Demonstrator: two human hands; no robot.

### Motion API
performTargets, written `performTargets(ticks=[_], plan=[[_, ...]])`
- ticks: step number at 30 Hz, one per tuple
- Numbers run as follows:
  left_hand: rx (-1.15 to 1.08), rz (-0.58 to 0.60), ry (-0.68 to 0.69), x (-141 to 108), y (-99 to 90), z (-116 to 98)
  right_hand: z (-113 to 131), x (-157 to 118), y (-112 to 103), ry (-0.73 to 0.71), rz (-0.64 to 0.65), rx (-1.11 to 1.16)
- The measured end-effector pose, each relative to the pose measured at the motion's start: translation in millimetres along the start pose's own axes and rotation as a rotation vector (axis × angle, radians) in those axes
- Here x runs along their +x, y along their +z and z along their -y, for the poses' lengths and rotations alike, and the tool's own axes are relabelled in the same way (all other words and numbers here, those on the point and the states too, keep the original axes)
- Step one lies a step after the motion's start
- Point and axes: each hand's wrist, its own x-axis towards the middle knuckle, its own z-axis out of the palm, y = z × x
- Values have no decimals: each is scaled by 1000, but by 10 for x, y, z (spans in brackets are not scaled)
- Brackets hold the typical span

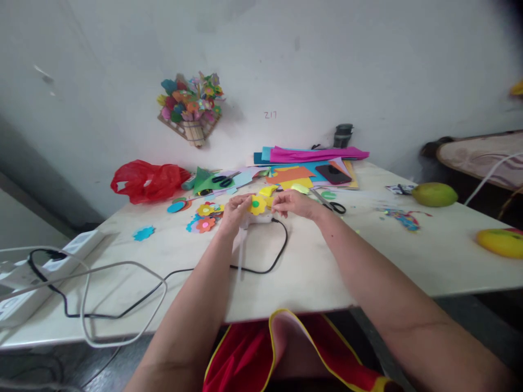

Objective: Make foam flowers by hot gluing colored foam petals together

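Left hand (237, 211), right hand (297, 203) and both forearms (204, 288) bare; red garment (241, 356) at lap, curved edges finished in yellow trim (281, 311).

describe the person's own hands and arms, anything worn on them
The left hand and right hand are ungloved; no sleeve, watch or bracelet shows on either forearm. The right forearm bears a small spot. A red garment with yellow trim shows at the lap.

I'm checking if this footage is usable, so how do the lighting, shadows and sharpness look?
In the head view, the light is muted, with a soft shadow right of the wall bouquet; in the head view, the top right corner falls dark; also in the head view, the colourful scraps look smeared, while the yellow paper flower in the left hand is readable.
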Motion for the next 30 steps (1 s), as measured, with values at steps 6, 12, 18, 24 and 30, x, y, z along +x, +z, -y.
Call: performTargets(ticks=[6, 12, 18, 24, 30], plan=[[-109, 23, -40, 11, -17, 48, -9, -21, -40, -63, -167, 470], [-151, 24, -62, 5, 1, 3, -36, 27, -27, -8, -297, 524], [-141, 12, -80, -3, 11, -26, -44, 50, 7, -1, -322, 513], [-118, -69, -114, 15, -11, -9, -8, 6, -54, -37, -281, 590], [-105, -102, -114, 32, -19, 10, -21, 12, -57, 15, -288, 617]])
